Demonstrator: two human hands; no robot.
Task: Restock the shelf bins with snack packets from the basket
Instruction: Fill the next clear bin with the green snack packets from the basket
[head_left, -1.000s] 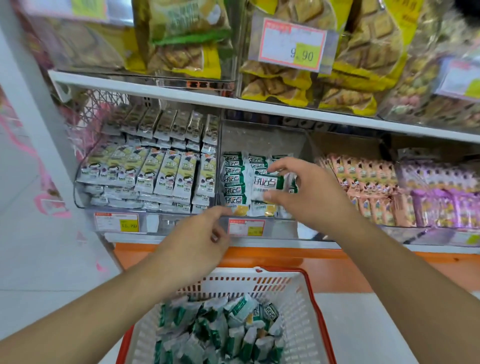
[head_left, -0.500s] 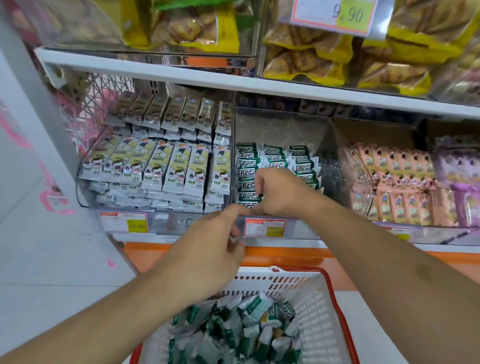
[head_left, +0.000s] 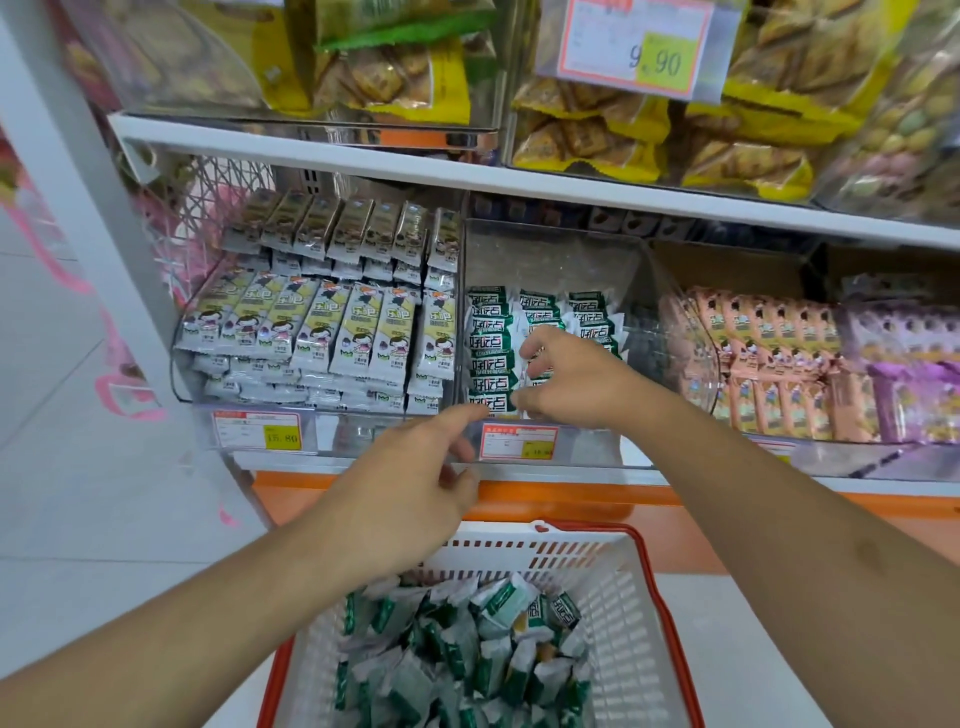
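At the bottom of the frame stood the white basket (head_left: 618, 597) with its orange rim, heaped with green-and-white snack packets (head_left: 467, 644) lying every way. Each looked like a small pillow of crinkled film with crimped ends, green print over white. Such packets would likely be very light, soft and a little slick, their contents probably easy to crush; a gentle pinch across the middle or at a crimped end should serve better than a squeeze.

Just above the basket, at centre, the left hand (head_left: 405, 499) hovered with fingers loosely spread and nothing in it, its index finger stretched toward the front lip of the clear bin (head_left: 561, 249). Whether it touched the lip could not be told.

Farther in, right of centre, the right hand (head_left: 576, 379) reached into that bin, fingers curled over the stacked green packets (head_left: 488, 332). It seemed to be settling them, though a packet held under the fingers could not be made out.

Beyond, the bin held three rows near its front, the back bare.
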